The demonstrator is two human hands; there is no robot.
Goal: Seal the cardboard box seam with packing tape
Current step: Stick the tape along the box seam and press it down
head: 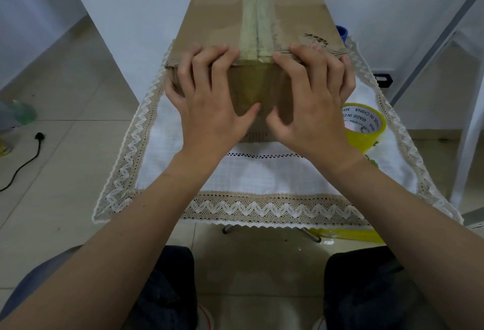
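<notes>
You're clamping both hands on the near end of the cardboard box (217,15). Your L hand (207,94) is sitting left of the seam, fingers curling over the top edge onto the lid, thumb pressing on the near face. Your R hand (314,94) is doing the same on the right side, fingers bending over that edge. Its thumb is lying on the near face close to the other thumb, tips apart.

The box is lying lengthwise away from you on a white tablecloth (262,172) w/ lace trim. A tape strip (256,15) is running down the middle of the lid & folding over the near edge btwn your hands.

The yellow tape roll (366,125) is resting on the cloth just right of the box, partly hidden behind your R hand. A blue thing (342,32) is peeking out at the box's right side; can't tell what it is. A black cable (26,162) w/ plug is lying on the floor tiles at left.
</notes>
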